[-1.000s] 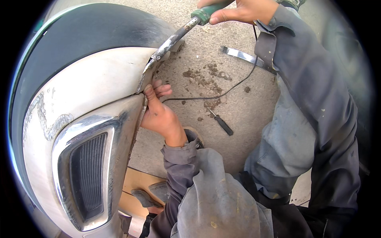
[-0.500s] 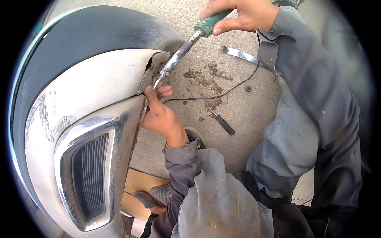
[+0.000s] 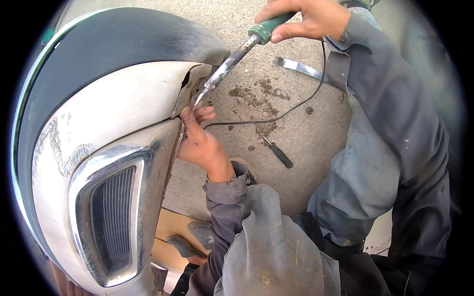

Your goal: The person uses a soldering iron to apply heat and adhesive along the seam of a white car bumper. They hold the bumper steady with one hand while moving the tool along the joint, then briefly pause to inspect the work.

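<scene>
A white scooter body panel (image 3: pixel 113 113) with a dark upper part and a chrome-rimmed grille (image 3: pixel 111 217) fills the left. Its edge is cracked near the top right. My left hand (image 3: pixel 197 140) grips that cracked edge, thumb pressed on the panel. My right hand (image 3: pixel 308 17) holds the green handle of a soldering iron (image 3: pixel 234 56). The iron's metal shaft slants down to the left, and its tip touches the crack just above my left thumb. A black cord (image 3: pixel 276 116) trails from the iron across the ground.
On the concrete ground lie a small black-handled screwdriver (image 3: pixel 277 153), a shiny metal strip (image 3: pixel 302 68) and a patch of brown debris (image 3: pixel 254 96). A sandal (image 3: pixel 202 234) rests on a wooden board at the bottom. My grey sleeves fill the lower right.
My right hand has swung the soldering iron steeper, and its tip has moved down along the crack toward my left thumb. My left hand stays on the panel edge.
</scene>
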### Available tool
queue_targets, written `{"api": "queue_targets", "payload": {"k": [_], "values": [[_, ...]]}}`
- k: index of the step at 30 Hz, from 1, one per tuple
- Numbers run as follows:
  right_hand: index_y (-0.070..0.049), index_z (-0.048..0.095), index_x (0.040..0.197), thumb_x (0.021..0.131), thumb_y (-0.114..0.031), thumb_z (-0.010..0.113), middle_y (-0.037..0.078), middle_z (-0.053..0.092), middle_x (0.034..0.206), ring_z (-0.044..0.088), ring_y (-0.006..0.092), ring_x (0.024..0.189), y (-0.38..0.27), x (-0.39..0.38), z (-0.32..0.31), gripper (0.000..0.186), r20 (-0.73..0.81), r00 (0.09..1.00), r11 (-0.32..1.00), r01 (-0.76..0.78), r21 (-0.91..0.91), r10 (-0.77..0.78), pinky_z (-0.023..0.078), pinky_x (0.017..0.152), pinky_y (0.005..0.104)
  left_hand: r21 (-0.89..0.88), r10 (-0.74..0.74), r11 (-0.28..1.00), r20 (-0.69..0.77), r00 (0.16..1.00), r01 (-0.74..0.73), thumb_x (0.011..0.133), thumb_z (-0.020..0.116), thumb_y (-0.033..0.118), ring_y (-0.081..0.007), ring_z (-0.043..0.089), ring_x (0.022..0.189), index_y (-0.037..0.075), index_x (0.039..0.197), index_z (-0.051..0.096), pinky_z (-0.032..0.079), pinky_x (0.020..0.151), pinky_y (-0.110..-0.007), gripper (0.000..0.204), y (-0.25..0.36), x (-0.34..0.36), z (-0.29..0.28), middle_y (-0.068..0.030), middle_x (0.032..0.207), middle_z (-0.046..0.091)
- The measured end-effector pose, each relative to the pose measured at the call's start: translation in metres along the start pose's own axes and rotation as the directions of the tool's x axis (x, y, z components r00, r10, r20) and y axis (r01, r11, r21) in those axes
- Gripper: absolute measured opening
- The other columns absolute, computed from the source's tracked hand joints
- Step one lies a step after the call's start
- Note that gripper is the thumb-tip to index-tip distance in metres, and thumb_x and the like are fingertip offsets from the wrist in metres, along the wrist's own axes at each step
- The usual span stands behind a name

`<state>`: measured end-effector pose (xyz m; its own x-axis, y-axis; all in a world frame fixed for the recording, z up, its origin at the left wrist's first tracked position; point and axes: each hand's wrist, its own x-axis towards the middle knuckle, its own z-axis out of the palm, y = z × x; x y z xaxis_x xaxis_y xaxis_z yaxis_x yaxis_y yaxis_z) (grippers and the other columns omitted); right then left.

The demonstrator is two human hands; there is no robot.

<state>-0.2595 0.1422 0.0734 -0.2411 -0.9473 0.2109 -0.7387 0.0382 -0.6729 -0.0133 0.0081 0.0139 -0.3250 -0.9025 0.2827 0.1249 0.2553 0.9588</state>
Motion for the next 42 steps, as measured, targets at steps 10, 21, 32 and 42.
{"api": "queue_targets", "payload": {"k": [10,21,32,42], "values": [[-0.005,0.072,0.106,0.076,-0.02,0.082,0.013,0.069,0.092,0.067,0.0261,0.087,-0.009,-0.003,-0.002,0.035,-0.006,1.0,0.998,-0.03,0.059,0.03,0.052,0.077,0.0347,0.0,-0.055,0.998,0.033,0.998,0.055,0.095,0.063,0.012,-0.0246,0.066,0.065,-0.016,0.111,0.051,0.055,0.054,-0.03,0.034,0.007,0.0,-0.001,-0.0248,0.089,0.064],[-0.004,0.071,0.108,0.076,-0.021,0.082,0.013,0.068,0.095,0.066,0.0244,0.089,0.007,-0.007,-0.004,0.038,0.018,0.996,0.995,-0.087,0.046,0.087,0.052,0.079,0.0334,-0.008,-0.07,0.997,0.021,0.997,0.07,0.094,0.065,0.014,-0.0247,0.065,0.065,-0.016,0.108,0.053,0.055,0.055,-0.031,0.035,0.005,-0.001,-0.002,-0.025,0.09,0.065],[-0.006,0.072,0.108,0.073,-0.022,0.084,0.012,0.071,0.099,0.067,0.0224,0.092,0.02,-0.031,-0.012,0.039,0.055,0.944,0.945,-0.326,0.016,0.325,0.053,0.082,0.0326,-0.007,-0.085,0.996,0.013,0.996,0.086,0.096,0.063,0.022,-0.0212,0.064,0.064,-0.013,0.109,0.057,0.052,0.057,-0.028,0.038,0.003,-0.001,-0.003,-0.0206,0.089,0.066],[-0.002,0.067,0.112,0.08,-0.02,0.078,0.011,0.066,0.094,0.063,0.0216,0.087,0.026,-0.043,-0.015,0.038,0.065,0.967,0.969,-0.247,-0.004,0.247,0.05,0.077,0.0337,-0.016,-0.121,0.992,0.051,0.991,0.122,0.096,0.061,0.017,-0.0235,0.065,0.065,-0.014,0.113,0.054,0.054,0.056,-0.031,0.035,-0.002,-0.002,-0.008,-0.0227,0.091,0.066]]}}
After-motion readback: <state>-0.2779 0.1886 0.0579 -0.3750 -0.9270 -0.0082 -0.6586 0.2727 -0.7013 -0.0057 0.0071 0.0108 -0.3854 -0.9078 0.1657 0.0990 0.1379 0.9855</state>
